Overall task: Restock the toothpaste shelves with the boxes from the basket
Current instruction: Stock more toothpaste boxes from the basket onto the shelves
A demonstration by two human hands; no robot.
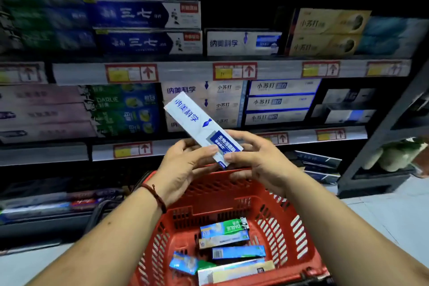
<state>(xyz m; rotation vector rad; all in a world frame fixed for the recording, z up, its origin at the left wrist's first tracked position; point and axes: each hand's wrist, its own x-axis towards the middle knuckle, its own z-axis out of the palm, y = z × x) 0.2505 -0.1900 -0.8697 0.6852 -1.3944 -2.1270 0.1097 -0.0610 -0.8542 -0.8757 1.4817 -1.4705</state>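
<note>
Toothpaste box [199,125]: white and blue, tilted, held above the red basket [274,204], before the shelves [185,72].
Left hand [183,169]: pinches the box's lower end.
Right hand [257,162]: grips that same end.
Basket: other boxes [232,237] inside.

Both hands [183,165] [260,160] hold a white toothpaste box [199,125] above the red basket [232,195].

Held box [202,127] above the basket [299,223], in front of the shelves.

Tilted, upper end up and to the left, lower end pinched between left hand [183,169] and right hand [260,162]. Below and nearer, loose boxes [227,232] lying flat in the basket. Behind, stacked boxes [146,42] in rows on the upper shelf [185,69] and middle shelf [104,151]. Far right, a separate rack [380,169] on the floor.
</note>
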